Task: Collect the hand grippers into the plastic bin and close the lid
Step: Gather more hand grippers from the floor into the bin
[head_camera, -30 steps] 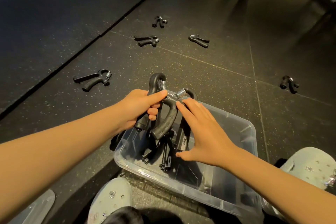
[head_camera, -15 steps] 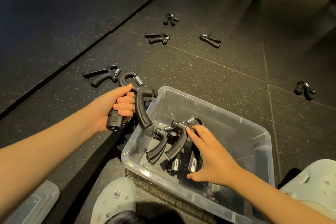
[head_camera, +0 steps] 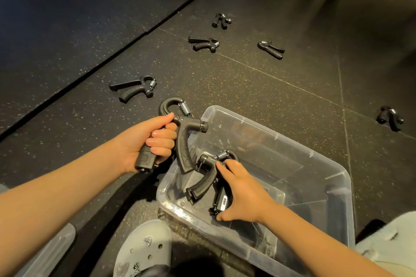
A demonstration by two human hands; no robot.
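While left hand [head_camera: 146,141] grasps a gripper [head_camera: 185,148], right hand [head_camera: 245,195] pinches second gripper [head_camera: 202,184] (in bin [head_camera: 337,198]).

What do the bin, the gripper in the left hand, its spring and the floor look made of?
The bin: clear glossy plastic, see-through with highlights. The gripper in the left hand: matte black plastic, perhaps rubber-coated handles; moulded shape, dull sheen. Its spring: bright metal coil. The floor: likely rubber matting, dark, flecked, seamed.

No writing is legible; white marks on one hand gripper [head_camera: 203,183] are blurred.
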